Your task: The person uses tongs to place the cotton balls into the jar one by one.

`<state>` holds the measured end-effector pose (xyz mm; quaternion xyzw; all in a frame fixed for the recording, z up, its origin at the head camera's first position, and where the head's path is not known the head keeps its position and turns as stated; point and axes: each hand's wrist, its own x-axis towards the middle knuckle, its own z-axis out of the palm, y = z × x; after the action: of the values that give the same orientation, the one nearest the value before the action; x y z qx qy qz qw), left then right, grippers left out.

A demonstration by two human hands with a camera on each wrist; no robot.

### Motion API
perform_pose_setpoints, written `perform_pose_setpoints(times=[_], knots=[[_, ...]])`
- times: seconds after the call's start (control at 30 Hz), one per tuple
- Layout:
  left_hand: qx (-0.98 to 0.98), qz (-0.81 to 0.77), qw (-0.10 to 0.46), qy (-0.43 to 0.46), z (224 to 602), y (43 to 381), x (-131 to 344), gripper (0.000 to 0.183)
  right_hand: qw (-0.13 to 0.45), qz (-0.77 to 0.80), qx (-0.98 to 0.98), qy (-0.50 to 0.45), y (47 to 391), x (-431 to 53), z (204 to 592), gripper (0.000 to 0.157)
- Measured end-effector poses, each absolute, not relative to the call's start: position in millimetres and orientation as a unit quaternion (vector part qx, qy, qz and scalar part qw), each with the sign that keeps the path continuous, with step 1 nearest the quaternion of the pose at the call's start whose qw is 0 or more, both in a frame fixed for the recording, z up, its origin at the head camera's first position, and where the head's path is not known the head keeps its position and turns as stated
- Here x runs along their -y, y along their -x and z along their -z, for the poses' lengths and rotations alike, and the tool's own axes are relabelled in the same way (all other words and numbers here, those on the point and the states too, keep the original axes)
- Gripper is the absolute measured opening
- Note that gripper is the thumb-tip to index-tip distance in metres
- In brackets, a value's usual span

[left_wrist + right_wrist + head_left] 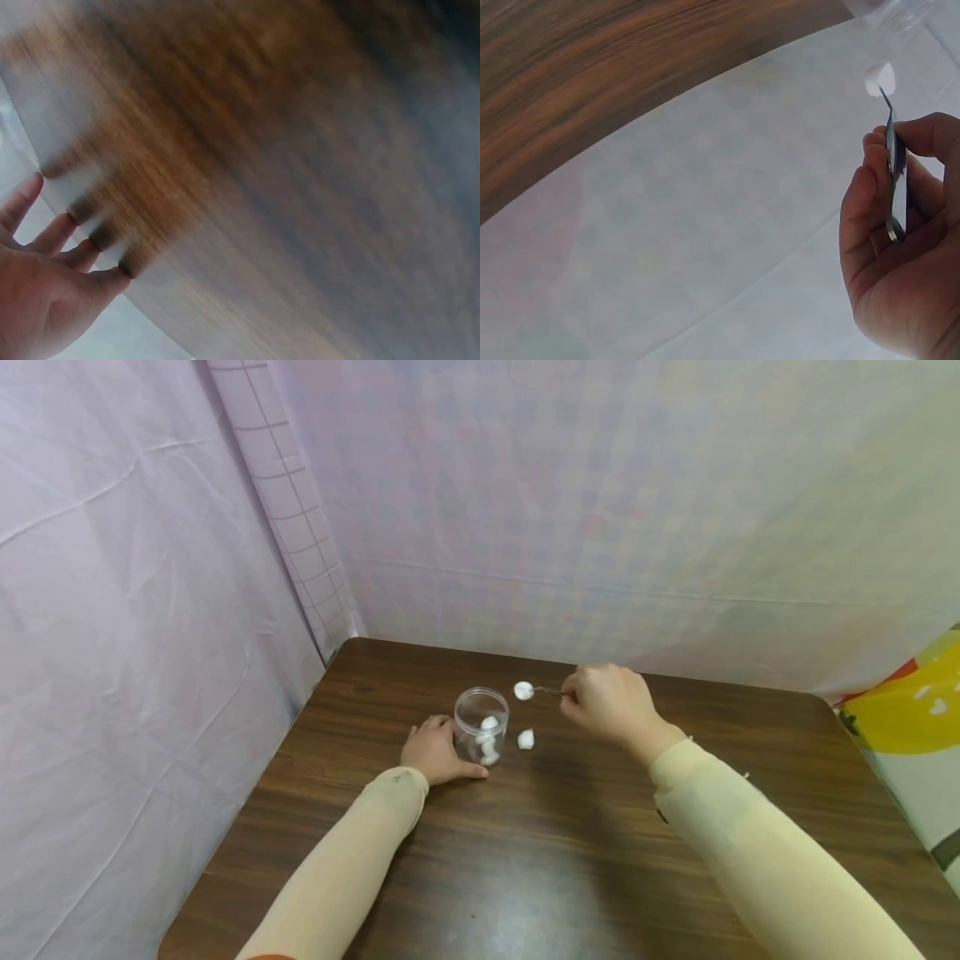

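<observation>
A clear round jar [461,742] with several white cotton balls [489,752] inside stands on the table. My left hand [433,752] holds its near left side, thumb along the front of the base and fingers on the left. In the left wrist view those fingertips [124,277] are at the tabletop. Metal tweezers [898,184] are pinched in my right hand [609,703], pointing left. Their tips grip one cotton ball [522,691], held beyond the jar's right side. Another cotton ball [526,740] lies on the wood just right of the jar.
The brown wooden table [480,868] has rounded corners. Pale cloth [600,527] hangs along its back edge and white cloth [135,693] along the left. A yellow and red printed item [911,710] is beyond the right edge.
</observation>
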<state>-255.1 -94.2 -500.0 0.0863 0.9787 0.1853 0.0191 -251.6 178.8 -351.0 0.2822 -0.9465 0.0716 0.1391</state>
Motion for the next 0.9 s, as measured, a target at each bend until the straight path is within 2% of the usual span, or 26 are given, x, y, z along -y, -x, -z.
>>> perform_pose_setpoints(times=[0.23,0.4,0.63,0.9], knots=[[-0.979,-0.184,0.018,-0.086,498.4,254.7,94.7,0.106,0.161,-0.070,0.937,-0.303,246.6,-156.2,345.8,0.015],[-0.979,-0.185,0.014,-0.085,500.8,256.2,95.8,0.107,0.156,-0.076,0.932,-0.317,245.1,-144.2,348.0,0.021],[-0.978,-0.191,0.011,-0.086,503.7,256.8,95.2,0.107,0.145,-0.064,0.931,-0.329,243.8,-134.8,353.7,0.016],[-0.976,-0.197,0.004,-0.089,500.4,254.4,92.3,0.104,0.133,-0.053,0.931,-0.334,242.4,-132.7,361.8,0.024]])
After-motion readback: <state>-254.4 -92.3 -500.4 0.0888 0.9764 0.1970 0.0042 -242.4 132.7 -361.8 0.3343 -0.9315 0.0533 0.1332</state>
